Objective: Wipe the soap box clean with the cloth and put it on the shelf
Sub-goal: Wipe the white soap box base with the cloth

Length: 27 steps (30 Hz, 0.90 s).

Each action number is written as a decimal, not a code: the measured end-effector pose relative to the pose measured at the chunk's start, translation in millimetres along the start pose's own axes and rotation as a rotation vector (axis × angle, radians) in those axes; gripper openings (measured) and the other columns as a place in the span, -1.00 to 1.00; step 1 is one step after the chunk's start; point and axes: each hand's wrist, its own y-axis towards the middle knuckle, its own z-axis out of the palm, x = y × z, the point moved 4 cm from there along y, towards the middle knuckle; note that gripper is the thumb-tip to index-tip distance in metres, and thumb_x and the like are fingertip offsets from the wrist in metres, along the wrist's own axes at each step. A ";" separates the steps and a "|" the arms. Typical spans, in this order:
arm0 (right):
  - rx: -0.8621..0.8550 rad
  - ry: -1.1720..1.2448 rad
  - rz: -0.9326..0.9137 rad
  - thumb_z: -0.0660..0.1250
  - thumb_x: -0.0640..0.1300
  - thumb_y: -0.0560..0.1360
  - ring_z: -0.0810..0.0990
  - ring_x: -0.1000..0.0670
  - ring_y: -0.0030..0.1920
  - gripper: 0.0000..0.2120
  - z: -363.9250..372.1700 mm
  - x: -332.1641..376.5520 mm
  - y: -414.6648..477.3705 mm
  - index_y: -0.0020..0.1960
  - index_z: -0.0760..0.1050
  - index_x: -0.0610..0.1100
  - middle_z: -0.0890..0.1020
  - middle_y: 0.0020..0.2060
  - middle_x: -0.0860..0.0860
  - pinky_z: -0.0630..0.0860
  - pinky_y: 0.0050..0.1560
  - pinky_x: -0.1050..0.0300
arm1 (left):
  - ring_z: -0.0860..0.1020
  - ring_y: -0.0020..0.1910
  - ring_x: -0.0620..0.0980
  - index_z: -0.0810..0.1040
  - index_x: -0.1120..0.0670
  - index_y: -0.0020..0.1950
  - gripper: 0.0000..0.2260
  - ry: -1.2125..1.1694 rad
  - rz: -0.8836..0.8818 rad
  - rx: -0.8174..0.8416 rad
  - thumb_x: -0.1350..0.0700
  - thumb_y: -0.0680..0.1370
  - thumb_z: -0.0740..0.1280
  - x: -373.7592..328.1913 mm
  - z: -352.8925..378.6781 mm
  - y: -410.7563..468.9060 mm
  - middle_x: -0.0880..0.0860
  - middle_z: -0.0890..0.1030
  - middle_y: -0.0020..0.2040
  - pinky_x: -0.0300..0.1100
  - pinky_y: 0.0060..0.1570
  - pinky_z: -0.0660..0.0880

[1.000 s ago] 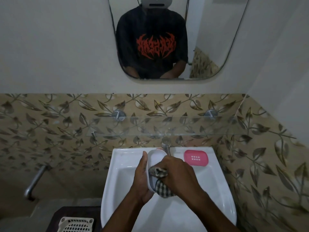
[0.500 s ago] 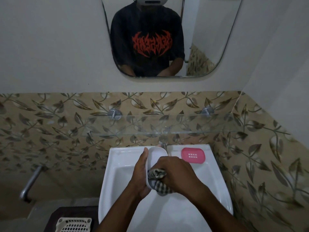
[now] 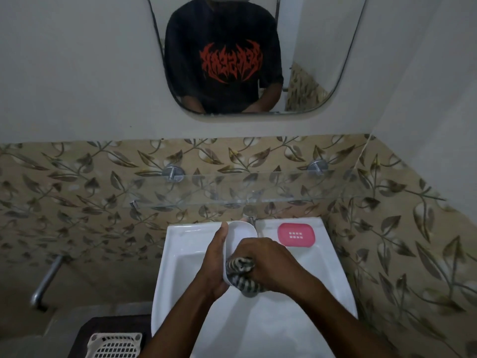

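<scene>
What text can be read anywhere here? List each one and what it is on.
Red jagged lettering on the black T-shirt, seen in the mirror: reversed and too stylised to read.
White soap box, pink tray, striped cloth, sink, glass shelf: no lettering visible.
</scene>
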 end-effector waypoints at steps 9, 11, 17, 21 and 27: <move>0.017 -0.503 -0.047 0.44 0.01 0.43 0.63 -0.08 -0.14 -0.81 -13.6 13.4 -6.1 -0.03 0.61 -0.06 0.65 -0.13 -0.01 0.34 -0.19 0.11 | 0.57 0.08 0.16 0.45 0.11 0.30 -0.45 0.099 -0.063 -0.115 -0.28 0.53 0.16 8.1 16.9 -1.0 0.22 0.60 0.13 0.03 -0.07 0.53; 0.021 -0.496 -0.021 0.43 -0.01 0.45 0.63 -0.10 -0.08 -0.77 -10.1 13.4 -6.2 0.04 0.60 -0.10 0.63 -0.06 -0.04 0.45 -0.13 0.07 | 0.55 0.05 0.17 0.44 0.10 0.32 -0.47 0.116 -0.057 -0.122 -0.27 0.55 0.14 7.4 17.1 2.5 0.22 0.57 0.15 0.02 -0.13 0.52; 0.056 -0.238 0.061 0.33 -0.11 0.52 0.61 -0.12 0.06 -0.80 3.0 5.3 -12.8 0.10 0.56 -0.17 0.63 0.05 -0.11 0.47 0.03 0.10 | 0.58 0.12 0.16 0.52 0.07 0.31 -0.53 0.086 0.107 -0.101 -0.20 0.55 0.19 -2.6 18.3 4.6 0.22 0.58 0.22 -0.09 -0.22 0.60; 0.079 0.185 0.177 0.27 -0.04 0.56 0.62 -0.03 0.02 -0.74 7.2 -3.2 -11.7 0.11 0.57 -0.18 0.64 0.05 -0.09 0.47 -0.03 0.27 | 0.60 0.06 0.17 0.56 0.13 0.25 -0.53 0.039 0.121 -0.075 -0.18 0.54 0.19 -3.9 16.6 6.8 0.22 0.63 0.11 -0.04 -0.11 0.59; 0.088 0.119 0.107 0.29 -0.03 0.54 0.59 -0.01 0.04 -0.76 9.3 -9.2 -21.6 0.16 0.55 -0.08 0.60 0.10 -0.02 0.49 0.05 0.15 | 0.59 0.02 0.13 0.55 0.06 0.23 -0.58 0.158 0.110 -0.109 -0.18 0.61 0.10 -5.6 14.1 2.4 0.15 0.65 0.02 0.00 -0.01 0.55</move>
